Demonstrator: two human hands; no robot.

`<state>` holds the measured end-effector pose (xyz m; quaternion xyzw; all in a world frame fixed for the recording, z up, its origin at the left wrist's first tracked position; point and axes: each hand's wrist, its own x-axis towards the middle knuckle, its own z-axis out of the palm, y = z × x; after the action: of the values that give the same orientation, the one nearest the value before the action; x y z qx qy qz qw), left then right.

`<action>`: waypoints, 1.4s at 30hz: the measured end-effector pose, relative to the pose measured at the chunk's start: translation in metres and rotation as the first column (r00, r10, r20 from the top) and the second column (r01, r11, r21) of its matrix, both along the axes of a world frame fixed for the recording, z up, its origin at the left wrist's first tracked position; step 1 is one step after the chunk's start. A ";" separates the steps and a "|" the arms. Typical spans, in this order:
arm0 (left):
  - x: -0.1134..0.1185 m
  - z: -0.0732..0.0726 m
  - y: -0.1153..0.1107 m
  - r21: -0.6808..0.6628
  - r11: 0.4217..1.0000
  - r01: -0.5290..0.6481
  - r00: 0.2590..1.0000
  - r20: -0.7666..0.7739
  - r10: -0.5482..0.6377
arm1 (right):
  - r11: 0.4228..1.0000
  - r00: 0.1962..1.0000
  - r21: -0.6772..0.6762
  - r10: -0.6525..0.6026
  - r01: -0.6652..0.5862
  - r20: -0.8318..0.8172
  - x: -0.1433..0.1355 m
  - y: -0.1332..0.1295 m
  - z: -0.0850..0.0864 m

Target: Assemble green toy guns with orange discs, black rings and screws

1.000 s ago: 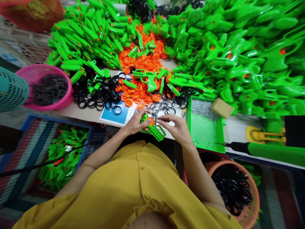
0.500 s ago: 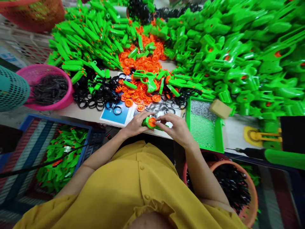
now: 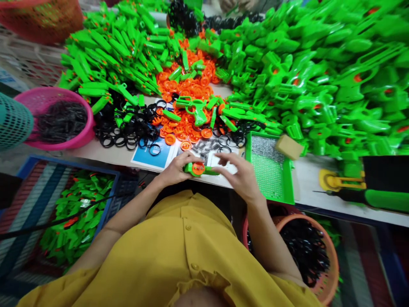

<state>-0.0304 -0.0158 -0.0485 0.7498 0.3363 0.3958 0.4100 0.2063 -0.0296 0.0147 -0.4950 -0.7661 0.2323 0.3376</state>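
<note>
Hands meet at the near edge of the worktop (image 3: 313, 172), just in front of our yellow shirt (image 3: 179, 256). Our left hand (image 3: 175, 168) has its grip clenched on a green toy part (image 3: 204, 170) with an orange disc (image 3: 198, 168) seated in it; the part lies flat over the edge of the worktop, between the two hands. Our right hand (image 3: 241, 177) hovers just beside the part's right end, fingers spread and released, holding nothing that we can make out.

Behind the part, on the worktop, lie loose orange discs (image 3: 188, 91) and a heap of black rings (image 3: 128, 128) on a blue sheet (image 3: 151, 157). A finished green toy gun (image 3: 193, 108) rests on the discs. Large piles of green parts (image 3: 303, 72) fill the far side and the right of the worktop. Just right of our right hand sits a green tray (image 3: 271, 170) with small screws, and a tan block (image 3: 289, 147) lies on its far right corner. Near the right edge we see a yellow tool (image 3: 338, 182) and a screwdriver (image 3: 383, 199) with a green handle.

A pink basket (image 3: 83, 132) of dark pieces stands at the left end of the worktop, beside a teal basket (image 3: 14, 123). Below the worktop, a blue crate (image 3: 115, 187) holds green pieces on our left, and an orange basket (image 3: 332, 264) holds black rings on our right.
</note>
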 end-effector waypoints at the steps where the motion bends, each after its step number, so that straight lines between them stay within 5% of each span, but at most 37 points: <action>1: -0.004 0.001 0.000 -0.048 0.999 -0.008 1.000 0.018 0.009 | 0.994 0.994 0.020 -0.108 0.109 -0.028 0.009 0.003 -0.001; 4: -0.015 0.001 -0.001 -0.198 0.978 -0.059 0.993 0.089 0.078 | 0.947 0.944 0.044 -0.321 0.318 0.077 0.034 0.014 -0.015; 8: -0.019 -0.002 -0.005 -0.282 0.954 -0.106 0.985 0.105 0.140 | 0.953 0.899 -0.001 -0.284 0.302 0.334 0.041 0.021 -0.046; 16: -0.011 -0.002 -0.007 -0.233 0.962 -0.141 0.982 0.091 0.166 | 0.921 0.828 0.058 -0.373 0.385 0.419 0.011 0.024 -0.082; 19: -0.005 -0.004 -0.007 -0.231 0.956 -0.178 0.976 0.079 0.201 | 0.918 0.861 0.077 -0.392 0.389 0.324 0.011 0.019 -0.074; 23: 0.007 -0.006 -0.008 -0.205 0.957 -0.206 0.970 0.083 0.227 | 0.899 0.912 0.192 -0.407 0.393 0.041 0.004 -0.003 -0.036; 28: 0.019 -0.007 -0.012 -0.165 0.968 -0.191 0.974 0.088 0.208 | 0.971 0.986 0.168 -0.168 0.169 -0.019 -0.025 -0.027 0.008; 36: 0.020 -0.011 -0.015 -0.079 0.980 -0.185 0.979 0.072 0.191 | 0.974 0.973 0.226 -0.051 -0.001 0.226 -0.050 -0.024 0.004; 42: 0.016 -0.013 -0.014 -0.053 0.984 -0.171 0.976 0.131 0.176 | 0.987 0.989 0.159 -0.034 0.010 0.146 -0.035 -0.016 0.008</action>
<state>-0.0144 -0.0297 -0.0620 0.6804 0.3800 0.4730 0.4110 0.1710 -0.0456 0.0227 -0.4911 -0.7995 0.1298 0.3207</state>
